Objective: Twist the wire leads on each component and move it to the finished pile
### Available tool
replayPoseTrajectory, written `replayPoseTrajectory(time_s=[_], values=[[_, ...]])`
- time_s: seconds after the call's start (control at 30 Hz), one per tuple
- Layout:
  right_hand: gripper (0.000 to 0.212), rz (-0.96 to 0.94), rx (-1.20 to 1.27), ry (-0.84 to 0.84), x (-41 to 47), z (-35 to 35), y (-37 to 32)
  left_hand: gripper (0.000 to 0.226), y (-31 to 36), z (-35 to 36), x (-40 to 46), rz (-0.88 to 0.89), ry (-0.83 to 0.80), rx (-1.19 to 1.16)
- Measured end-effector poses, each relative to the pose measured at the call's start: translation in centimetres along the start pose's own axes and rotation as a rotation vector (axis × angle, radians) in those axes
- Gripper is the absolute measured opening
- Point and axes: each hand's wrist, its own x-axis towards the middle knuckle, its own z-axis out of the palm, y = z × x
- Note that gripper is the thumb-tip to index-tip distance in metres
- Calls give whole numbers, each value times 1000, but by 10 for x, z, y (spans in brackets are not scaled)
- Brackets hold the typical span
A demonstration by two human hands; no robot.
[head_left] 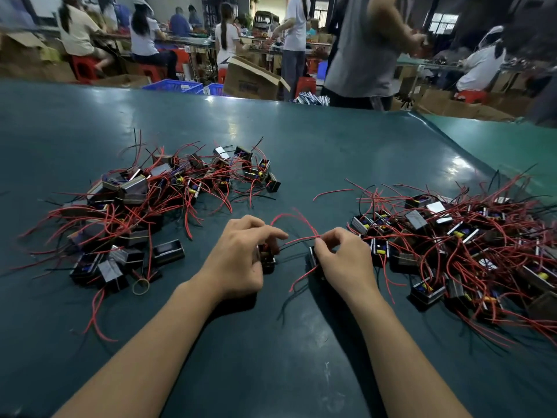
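Nearest to us, our two bare forearms reach in from the bottom edge over a broad stretch of dark green table (271, 357) that carries nothing but them. Our left hand (241, 254) curls over a small dark part (268, 260), fingers and thumb gripping it just above the table. Our right hand (343, 257) sits just beside it, thumb and forefinger pinching red wires (301, 236) that arc up and across the gap between both hands; a second small part (313, 257) shows under this hand, though we cannot tell whether the fingers grip it or only the wire. A loose red wire trails toward us from under the right hand. To the left lies one pile of parts (144, 206), black blocks tangled in red and black leads, with a rubber band (141, 286) at its near edge. To the right lies a second pile (458, 245), spreading to the right edge of view and touching the right hand's side. Between the piles the surface is bare, and beyond them it runs open to the far edge, where the green mat curls up at the right. Past that edge, people (361, 46) stand and sit at other benches among a cardboard box (253, 79), blue crates (171, 86) and red stools (84, 67).
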Motion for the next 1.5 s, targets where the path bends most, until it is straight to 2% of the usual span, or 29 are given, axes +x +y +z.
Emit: replayPoseTrajectory(time_s=[0.13,0.23,0.33,0.43,0.47,0.53,0.6,0.67,0.7,0.77,0.8,0.87,0.97,1.03,1.17,1.33,1.5], values=[[6,97,117,-10,2,-2,0,50,1,0,-1,-106,114,-106],[7,143,237,0,4,-3,0,22,4,-1,-1,-98,71,-104],[7,141,274,-7,5,-3,1,8,3,5,1,-61,65,-47],[15,130,335,-7,2,-3,1,13,-3,4,2,-126,139,-90],[21,109,356,8,1,-4,-1,17,-5,3,2,-151,169,-95],[34,-70,339,21,-1,-10,-5,26,-8,3,3,-191,209,-90],[48,-299,303,-109,-4,-18,-9,31,-8,3,4,-205,235,-74],[52,-424,217,-322,-10,-21,-10,31,-8,2,4,-196,267,-48],[47,-458,146,-393,-11,-20,-10,28,-8,2,4,-196,283,-48],[26,-496,38,-430,-12,-17,-10,18,-7,0,4,-186,290,-67],[16,-502,28,-407,-11,-16,-10,14,-6,1,4,-167,271,-76],[11,-505,68,-297,-11,-12,-10,9,-5,3,5,-125,214,-96],[14,-419,206,-132,-10,-7,-9,10,-4,7,5,-151,217,-126],[22,-302,315,-135,-10,-4,-11,9,-6,7,5,-215,250,-176],[21,-142,496,-156,-9,-2,-13,12,-3,8,5,-316,237,-370],[12,-1,629,-123,-10,-1,-17,7,5,9,8,-121,248,-349],[13,35,737,-112,-11,-2,-20,8,6,10,8,-80,270,-266]])
